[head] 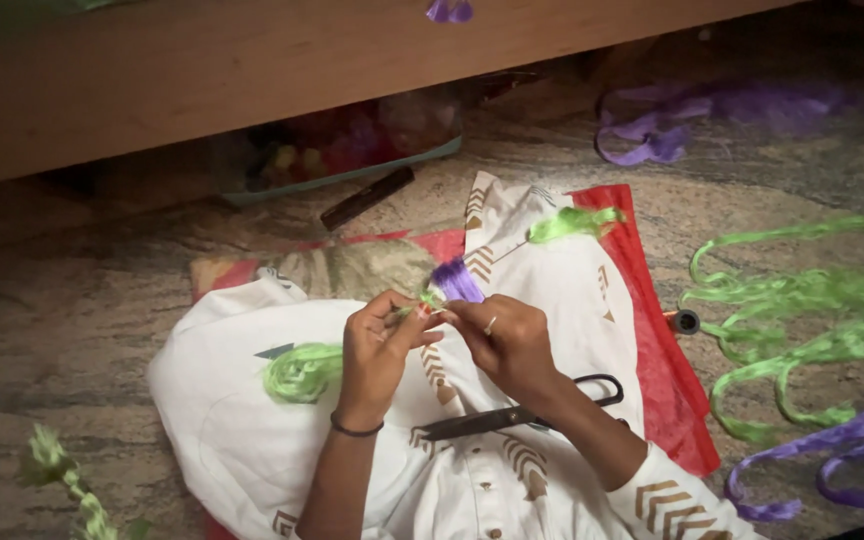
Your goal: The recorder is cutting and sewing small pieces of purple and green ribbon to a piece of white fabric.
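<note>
The purple tuft [455, 281] sits at the middle of the scene, just far of the two hands, its short fibres fanning up and to the far side from a bound green base at the fingertips. From it a thin stem runs right and far to a green tuft [574, 222], so the long axis slants from the hands toward the far right.

The left hand [377, 350] has its grip pinched narrow on the green base of the tuft; the right hand [508, 340] pinches the same spot from the right side.

The fibres look silky and glossy, like fine plastic strands. A coil of green strands [302, 372] lies left of the left hand on white cloth [222, 420] with brown chevrons. Black-handled scissors [522, 412] lie near the right forearm. Loose green ribbons [802, 310] and purple ribbons [832, 450] sprawl on the speckled stone floor [72, 310] at right.
</note>
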